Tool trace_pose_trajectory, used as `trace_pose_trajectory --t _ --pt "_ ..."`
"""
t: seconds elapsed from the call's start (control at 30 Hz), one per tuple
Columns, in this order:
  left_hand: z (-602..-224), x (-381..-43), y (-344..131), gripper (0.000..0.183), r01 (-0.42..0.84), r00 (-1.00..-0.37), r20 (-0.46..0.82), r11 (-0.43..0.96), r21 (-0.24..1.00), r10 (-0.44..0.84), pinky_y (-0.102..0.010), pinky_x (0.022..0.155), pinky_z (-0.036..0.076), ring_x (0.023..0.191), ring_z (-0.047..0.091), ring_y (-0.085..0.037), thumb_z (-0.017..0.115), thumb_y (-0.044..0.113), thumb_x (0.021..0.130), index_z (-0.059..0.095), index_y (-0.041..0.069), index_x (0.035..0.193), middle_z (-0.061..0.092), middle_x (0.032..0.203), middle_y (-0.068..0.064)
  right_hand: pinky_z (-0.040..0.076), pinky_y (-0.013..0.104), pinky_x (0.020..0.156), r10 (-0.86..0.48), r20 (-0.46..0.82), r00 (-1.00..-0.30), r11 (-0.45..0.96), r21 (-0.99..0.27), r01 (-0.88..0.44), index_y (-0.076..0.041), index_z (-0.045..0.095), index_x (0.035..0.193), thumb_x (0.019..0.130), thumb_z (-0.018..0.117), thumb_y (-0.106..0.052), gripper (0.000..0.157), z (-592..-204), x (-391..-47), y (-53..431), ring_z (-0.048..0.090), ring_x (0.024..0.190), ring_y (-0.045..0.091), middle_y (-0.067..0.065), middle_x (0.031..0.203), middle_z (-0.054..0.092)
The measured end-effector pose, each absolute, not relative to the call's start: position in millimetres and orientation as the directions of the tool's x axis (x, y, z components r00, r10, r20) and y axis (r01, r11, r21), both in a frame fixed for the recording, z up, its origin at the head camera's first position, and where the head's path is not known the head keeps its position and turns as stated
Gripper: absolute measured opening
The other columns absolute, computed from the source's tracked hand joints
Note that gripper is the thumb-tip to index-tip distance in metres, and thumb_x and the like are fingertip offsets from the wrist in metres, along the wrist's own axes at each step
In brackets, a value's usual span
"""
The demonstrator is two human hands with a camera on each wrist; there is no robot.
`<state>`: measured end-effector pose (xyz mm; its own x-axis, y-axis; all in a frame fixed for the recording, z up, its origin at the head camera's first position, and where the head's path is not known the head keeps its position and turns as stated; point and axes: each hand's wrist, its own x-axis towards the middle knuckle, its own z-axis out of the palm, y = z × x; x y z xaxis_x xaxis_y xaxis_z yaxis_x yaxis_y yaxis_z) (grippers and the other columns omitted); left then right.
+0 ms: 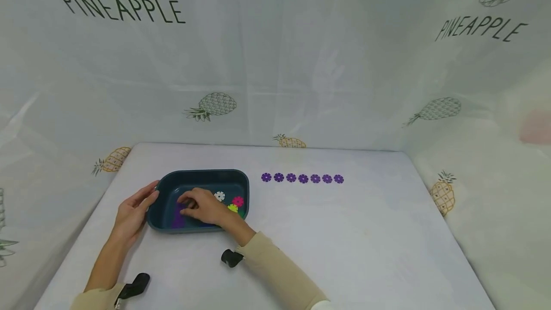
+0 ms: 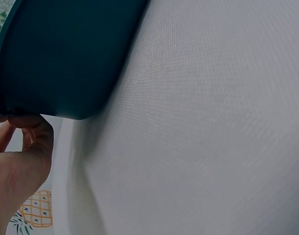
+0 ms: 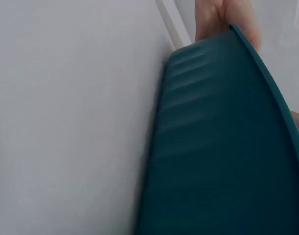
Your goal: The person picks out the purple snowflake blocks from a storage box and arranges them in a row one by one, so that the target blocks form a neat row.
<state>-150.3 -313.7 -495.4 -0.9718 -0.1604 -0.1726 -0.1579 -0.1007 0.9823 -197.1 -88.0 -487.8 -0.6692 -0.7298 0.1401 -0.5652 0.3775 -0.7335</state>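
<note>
A dark teal rectangular tray (image 1: 201, 175) stands on the left part of the table. My left hand (image 1: 131, 215) holds its left end, thumb and fingers at the rim; the left wrist view shows that hand (image 2: 24, 156) touching the tray's edge (image 2: 56, 58). Inside the tray, my right hand (image 1: 206, 206) hovers with bent fingers, thumb and index finger apart, over purple flower-shaped pieces (image 1: 178, 219). A white (image 1: 219, 196), a pink (image 1: 238, 201) and a yellow flower-shaped piece (image 1: 233, 208) lie toward the tray's right end. The right wrist view shows mostly the tray's outer side (image 3: 213, 127).
Several purple flower discs (image 1: 303, 179) lie in a straight row on the white table (image 1: 344, 243), right of the tray. A white pineapple-print curtain (image 1: 280, 61) hangs behind and beside the table.
</note>
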Motion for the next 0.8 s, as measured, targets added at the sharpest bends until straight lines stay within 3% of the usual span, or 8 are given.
trace_pose_trajectory --t 0.23,0.37,0.57,0.8 --pt "-495.3 -150.5 -315.4 0.057 -0.148 -0.975 -0.161 -0.094 0.985 -0.152 -0.008 0.083 0.048 0.107 0.055 0.01 0.07 0.027 0.1 0.051 0.012 0.152 0.06 0.118 0.022 0.042 0.005 0.082 -0.842 0.027 -0.539 0.401 -0.637 -0.658 -0.008 0.071 0.128 0.099 0.071 -0.015 0.03 -488.3 -196.1 -91.9 0.057 0.096 0.004 0.005 0.113 0.062" --pt "-495.5 -149.3 -316.6 0.058 -0.149 -0.976 -0.161 -0.088 0.985 -0.148 -0.007 0.083 0.048 0.107 0.055 0.011 0.069 0.027 0.101 0.05 0.011 0.153 0.059 0.118 0.022 0.039 0.005 0.083 -0.865 -0.023 -0.501 0.413 -0.599 -0.686 -0.011 0.072 0.129 0.098 0.072 -0.016 0.031 -488.5 -196.1 -93.3 0.054 0.101 0.007 0.003 0.115 0.062" --pt "-496.2 -148.5 -316.9 0.057 -0.134 -0.981 -0.148 -0.109 0.985 -0.127 -0.007 0.084 0.047 0.108 0.055 0.014 0.068 0.023 0.102 0.049 0.011 0.154 0.061 0.119 0.024 0.037 0.005 0.086 -0.865 -0.025 -0.502 0.423 -0.574 -0.701 -0.012 0.073 0.126 0.097 0.074 -0.016 0.029 -490.4 -196.0 -92.8 0.051 0.105 0.007 0.002 0.116 0.062" --pt "-497.0 -149.4 -315.5 0.054 -0.133 -0.981 -0.149 -0.123 0.983 -0.127 -0.008 0.083 0.048 0.107 0.055 0.013 0.068 0.023 0.102 0.051 0.014 0.152 0.061 0.119 0.023 0.042 0.006 0.085 -0.845 0.012 -0.534 0.415 -0.614 -0.671 -0.007 0.072 0.117 0.093 0.078 -0.011 0.026 -492.2 -198.4 -91.4 0.057 0.097 0.004 0.003 0.111 0.065"
